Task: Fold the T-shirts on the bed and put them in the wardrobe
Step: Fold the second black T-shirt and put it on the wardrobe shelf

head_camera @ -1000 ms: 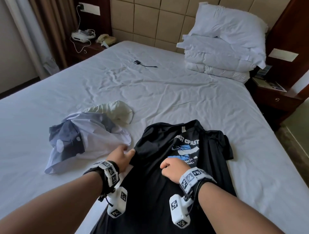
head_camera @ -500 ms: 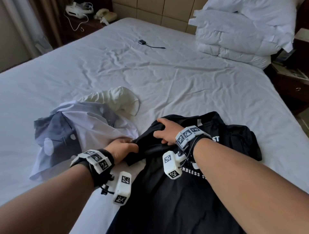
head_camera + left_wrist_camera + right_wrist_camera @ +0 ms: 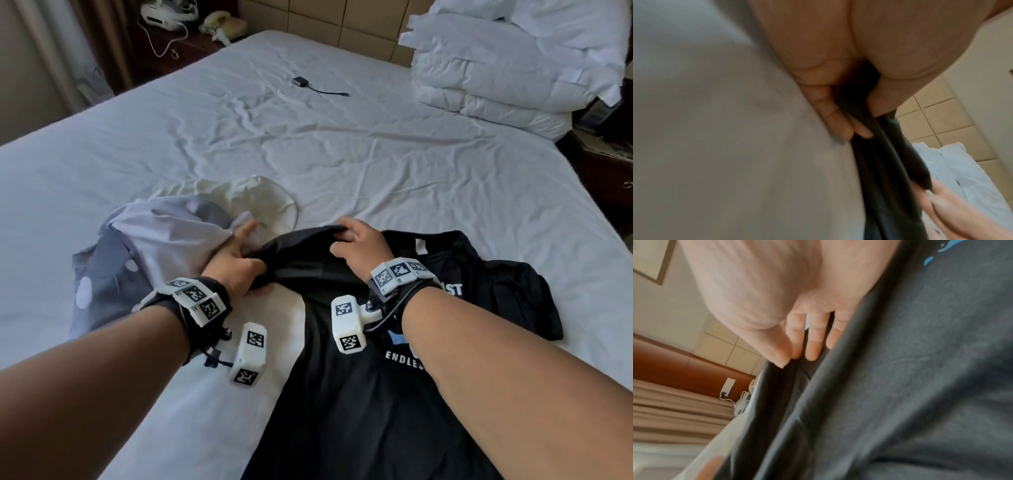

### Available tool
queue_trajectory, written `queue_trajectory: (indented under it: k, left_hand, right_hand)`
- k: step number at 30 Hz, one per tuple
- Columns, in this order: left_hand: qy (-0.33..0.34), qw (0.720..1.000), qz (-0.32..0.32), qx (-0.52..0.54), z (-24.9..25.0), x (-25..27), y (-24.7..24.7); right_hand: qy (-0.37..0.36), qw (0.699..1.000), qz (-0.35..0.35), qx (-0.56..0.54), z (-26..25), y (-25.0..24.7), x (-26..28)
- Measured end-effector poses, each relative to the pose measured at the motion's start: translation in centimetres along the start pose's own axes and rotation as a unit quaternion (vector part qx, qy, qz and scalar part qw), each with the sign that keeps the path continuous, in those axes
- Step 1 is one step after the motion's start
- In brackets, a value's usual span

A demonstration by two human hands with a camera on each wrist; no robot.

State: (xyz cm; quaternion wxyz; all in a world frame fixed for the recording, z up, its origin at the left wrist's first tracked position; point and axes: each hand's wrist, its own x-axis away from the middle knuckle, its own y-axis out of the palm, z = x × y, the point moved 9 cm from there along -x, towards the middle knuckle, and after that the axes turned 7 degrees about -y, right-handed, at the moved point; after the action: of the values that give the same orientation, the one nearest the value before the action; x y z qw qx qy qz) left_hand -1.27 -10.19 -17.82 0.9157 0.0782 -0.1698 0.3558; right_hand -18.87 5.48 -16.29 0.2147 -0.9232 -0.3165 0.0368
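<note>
A black T-shirt (image 3: 359,394) with a white and blue print lies on the white bed (image 3: 394,164) in front of me. My left hand (image 3: 239,263) grips its bunched left sleeve edge, seen as dark cloth (image 3: 875,146) between thumb and fingers in the left wrist view. My right hand (image 3: 356,243) pinches the same sleeve's shoulder fold a little farther up, lifting it; the right wrist view shows thumb and fingers on the black cloth (image 3: 900,386). A rumpled grey and lilac shirt (image 3: 147,260) lies just left of my left hand.
A cream garment (image 3: 246,198) lies behind the grey shirt. A small black adapter with a cable (image 3: 308,85) sits mid-bed. Stacked white pillows (image 3: 507,65) fill the far right corner. Nightstands stand at the back left (image 3: 171,37) and right (image 3: 606,164).
My right hand has moved from the shirt's chest up and left to the left shoulder fold. Both hands now hold the sleeve raised off the bed. The head view has tilted down.
</note>
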Motion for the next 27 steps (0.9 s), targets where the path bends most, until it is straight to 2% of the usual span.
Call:
queue_trajectory:
  k: [3, 6, 9, 11, 14, 16, 19, 22, 27]
  left_hand:
    - [0.021, 0.999, 0.043, -0.01, 1.0, -1.0, -2.3]
    - [0.017, 0.994, 0.066, -0.086, 0.9, -1.1, -3.0]
    - [0.038, 0.978, 0.06, -0.196, 1.2, -1.3, -2.0]
    - [0.042, 0.966, 0.057, -0.248, 1.4, -1.5, -1.3]
    - [0.067, 0.925, 0.048, -0.372, 1.6, -2.2, 0.2]
    - [0.088, 0.926, 0.077, -0.36, 2.1, -2.6, 0.0]
    - [0.099, 0.95, 0.131, -0.265, 2.9, -3.5, -1.7]
    - [0.08, 0.957, 0.135, -0.243, 2.8, -5.1, -2.6]
    - [0.031, 0.965, 0.116, -0.233, 1.1, -6.8, -4.1]
  right_hand:
    - [0.007, 0.999, -0.041, 0.023, 0.5, 1.0, 0.5]
    - [-0.037, 0.996, 0.024, 0.08, 0.1, -0.5, 1.1]
    - [-0.09, 0.976, 0.075, 0.185, -0.7, -2.1, 1.8]
    - [-0.097, 0.966, 0.051, 0.234, -0.5, -1.7, 1.9]
    - [-0.061, 0.959, -0.058, 0.272, 0.9, 0.1, 1.5]
    - [-0.046, 0.95, -0.101, 0.29, 1.5, 0.6, 1.4]
    - [-0.061, 0.946, -0.06, 0.312, 1.2, -0.5, 0.7]
    - [-0.059, 0.944, -0.006, 0.324, 0.9, -2.3, -0.4]
    - [-0.021, 0.942, 0.025, 0.334, 1.3, -4.7, -3.6]
